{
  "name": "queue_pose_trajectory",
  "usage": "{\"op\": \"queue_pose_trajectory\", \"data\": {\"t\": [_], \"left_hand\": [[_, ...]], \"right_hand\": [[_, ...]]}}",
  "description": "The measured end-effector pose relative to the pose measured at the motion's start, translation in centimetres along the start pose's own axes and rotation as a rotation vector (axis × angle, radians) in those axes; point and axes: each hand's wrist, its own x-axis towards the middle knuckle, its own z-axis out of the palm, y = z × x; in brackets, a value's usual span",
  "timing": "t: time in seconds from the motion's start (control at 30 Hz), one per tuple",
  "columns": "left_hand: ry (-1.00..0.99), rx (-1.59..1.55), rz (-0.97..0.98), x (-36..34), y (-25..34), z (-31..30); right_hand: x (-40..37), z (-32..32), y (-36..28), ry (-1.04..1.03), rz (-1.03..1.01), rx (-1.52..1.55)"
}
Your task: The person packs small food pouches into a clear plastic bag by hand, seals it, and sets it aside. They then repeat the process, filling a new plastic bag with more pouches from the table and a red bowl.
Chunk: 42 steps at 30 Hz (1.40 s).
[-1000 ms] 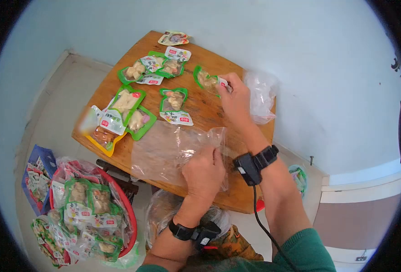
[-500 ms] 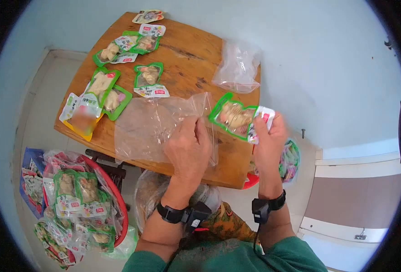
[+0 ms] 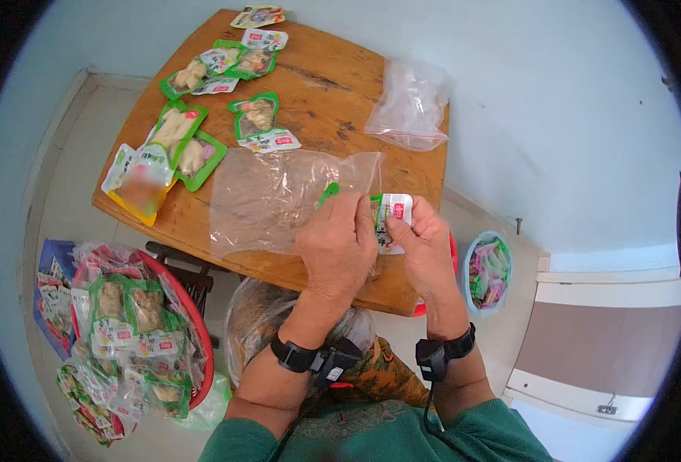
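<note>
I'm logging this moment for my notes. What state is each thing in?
Left hand: closed on the clear bag
Right hand: closed on the held packet
Clear bag: spread on the table, mouth mostly hidden
Held packet: partly hidden by left hand
Spare bag: crumpled, near table's edge
Table packets: lying down, some overlapping
Red basket: heaped with packets
Blue bin: holding colourful items

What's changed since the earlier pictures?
The right hand has carried the pouch nearer the person, then left to the clear bag, where the left hand partly hides it. Nothing was visibly let go. The other pouches on the table stayed put.
</note>
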Motion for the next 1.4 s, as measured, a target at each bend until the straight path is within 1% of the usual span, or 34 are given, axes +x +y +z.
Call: {"op": "queue_pose_trajectory", "data": {"t": [0.03,0.1,0.13,0.17,0.2,0.23,0.3,0.33,0.4,0.43,0.5,0.53,0.6,0.73,0.8,0.83,0.9,0.93,1.0,1.03,1.4], "left_hand": [[-0.002,-0.027,-0.016,0.0,0.1,0.0],[0.000,-0.050,-0.038,-0.1,0.2,-0.1],[-0.035,-0.022,-0.033,-0.2,0.2,-0.2],[-0.071,0.005,-0.030,-0.2,0.2,-0.2],[-0.064,0.007,-0.035,-0.3,0.2,-0.1],[-0.064,-0.037,-0.034,-0.4,0.2,0.0],[-0.064,-0.083,-0.033,-0.5,0.3,0.2],[-0.079,-0.087,-0.032,-0.6,0.4,0.3],[-0.088,-0.084,-0.035,-0.7,0.4,0.3],[-0.097,-0.080,-0.047,-0.8,0.4,0.4],[-0.102,-0.073,-0.060,-0.7,0.3,0.3],[-0.084,-0.066,-0.051,-0.6,0.3,0.2],[-0.064,-0.057,-0.043,-0.4,0.2,0.1],[-0.046,-0.084,-0.037,-0.4,0.1,0.1],[-0.040,-0.087,-0.048,-0.5,0.1,0.2],[-0.044,-0.098,-0.054,-0.5,0.0,0.1],[-0.045,-0.108,-0.063,-0.5,0.0,0.0],[-0.037,-0.119,-0.066,-0.3,0.1,-0.1],[-0.023,-0.129,-0.069,-0.2,0.1,-0.2],[-0.033,-0.118,-0.070,-0.2,0.1,-0.3],[0.000,-0.115,-0.096,0.2,0.1,-0.8]], "right_hand": [[0.3,0.1,0.2,-0.014,0.001,0.000],[0.9,0.4,0.6,-0.133,0.117,0.286],[1.0,0.6,0.4,-0.143,0.118,0.282],[1.0,0.9,0.1,-0.161,0.178,0.346],[1.0,1.2,0.0,-0.177,0.239,0.409],[1.1,1.3,0.0,-0.181,0.241,0.405],[1.4,1.4,0.4,-0.281,0.360,0.476],[1.4,1.6,1.0,-0.283,0.360,0.475],[1.2,2.1,2.0,-0.185,0.376,0.455],[1.2,2.2,2.0,-0.189,0.379,0.454],[1.3,2.5,1.6,-0.158,0.132,-0.197],[1.5,2.6,1.9,-0.162,0.133,-0.198],[2.0,2.6,2.9,-0.188,0.069,-0.014],[2.4,2.2,3.4,-0.269,0.057,0.002],[2.0,2.0,3.4,-0.306,0.001,-0.233],[2.2,1.8,3.6,-0.312,0.000,-0.235],[2.7,1.2,4.4,-0.472,-0.013,-0.110],[2.9,0.8,4.8,-0.475,-0.014,-0.112],[3.4,0.3,5.3,-0.505,0.098,-0.060],[3.5,0.3,5.3,-0.508,0.097,-0.062],[3.5,1.8,4.2,-0.475,-0.081,-0.217]]}}
